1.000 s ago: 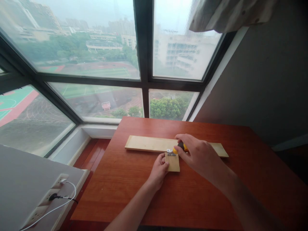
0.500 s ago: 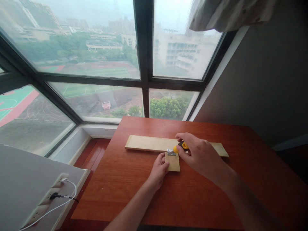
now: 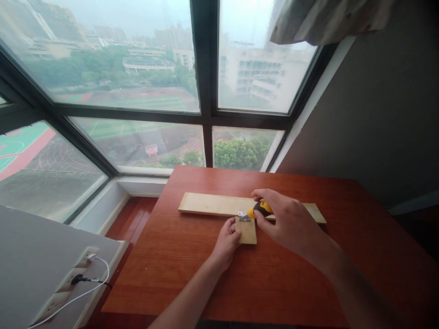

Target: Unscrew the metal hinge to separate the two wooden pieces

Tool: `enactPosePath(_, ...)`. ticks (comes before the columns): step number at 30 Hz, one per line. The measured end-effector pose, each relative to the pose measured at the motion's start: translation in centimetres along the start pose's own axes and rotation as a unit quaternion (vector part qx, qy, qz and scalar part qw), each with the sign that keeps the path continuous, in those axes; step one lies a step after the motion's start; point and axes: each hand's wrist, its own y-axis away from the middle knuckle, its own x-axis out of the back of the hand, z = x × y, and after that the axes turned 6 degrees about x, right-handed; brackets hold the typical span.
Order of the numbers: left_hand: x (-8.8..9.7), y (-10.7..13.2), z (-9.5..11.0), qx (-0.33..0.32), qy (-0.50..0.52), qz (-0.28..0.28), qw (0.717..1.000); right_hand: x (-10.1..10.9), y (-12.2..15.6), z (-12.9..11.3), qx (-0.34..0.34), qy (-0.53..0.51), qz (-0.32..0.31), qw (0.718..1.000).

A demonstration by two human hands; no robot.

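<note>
My left hand is closed on the left edge of a small square wooden board. A silver metal hinge lies at the far edge of that board, beside a long wooden plank. In my right hand is a yellow and black screwdriver, gripped by its stubby handle. The screwdriver's front end points left at the hinge; its tip is too small to make out. My right hand hides part of the plank's right half.
Both boards lie on a reddish-brown wooden table. Large windows stand behind it. At the left, a low wall carries sockets with a white cable and a black plug. A curtain hangs at upper right.
My right hand has shifted slightly and the screwdriver handle has turned in its fingers, with more of the black grip showing. My left hand and the boards have stayed put.
</note>
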Motion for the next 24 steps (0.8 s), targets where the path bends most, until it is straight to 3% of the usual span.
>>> enactPosePath(4, 0.05, -0.1, -0.09, -0.001, -0.001, 0.002, 1.0, 0.15, 0.25, 0.2, 0.04, 0.001, 0.001, 0.999)
enactPosePath(10, 0.16, -0.06, -0.22, -0.001, -0.004, 0.004, 1.0, -0.45, 0.05, 0.43, -0.026, 0.034, -0.002, 0.999)
enactPosePath(18, -0.04, -0.01, 0.0, 0.0, 0.0, 0.0, 1.0, 0.0, 0.44, 0.16, 0.014, 0.006, 0.009, 1.0)
enactPosePath(24, 0.1, -0.12, -0.15, 0.0, 0.002, 0.004, 1.0, -0.71, 0.14, 0.57, -0.031, 0.028, 0.016, 0.999)
